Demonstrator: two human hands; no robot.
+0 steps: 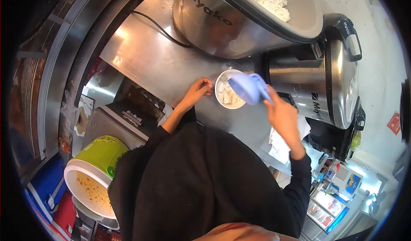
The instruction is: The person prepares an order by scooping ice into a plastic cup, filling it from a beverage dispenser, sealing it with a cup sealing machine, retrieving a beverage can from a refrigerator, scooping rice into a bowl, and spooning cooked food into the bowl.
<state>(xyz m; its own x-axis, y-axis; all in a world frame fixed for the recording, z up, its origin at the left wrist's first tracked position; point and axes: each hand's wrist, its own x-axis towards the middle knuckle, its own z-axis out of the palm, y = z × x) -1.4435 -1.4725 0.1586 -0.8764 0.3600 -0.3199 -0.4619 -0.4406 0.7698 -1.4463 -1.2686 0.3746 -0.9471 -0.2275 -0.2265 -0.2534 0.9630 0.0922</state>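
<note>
A white round bowl [221,100] with cooked rice [228,94] in it stands on the steel counter. My right hand [282,116] grips a light-blue plastic cup [245,87] by its handle. The cup is tilted over the right side of the bowl, hides part of the rice and is slightly blurred. Close by the bowl's left rim is my left hand [201,90], its fingers curled inward. Whether its fingertips touch the rim or pinch something small, I cannot tell.
Beyond the bowl stands a large Miyako rice cooker [205,22], uncovered, with rice [269,1] inside. A second steel cooker [299,80] is at the right. White paper [280,146] lies near my right forearm. A green-and-white container [100,155] is lower left. A black cable [160,29] crosses the counter [141,48].
</note>
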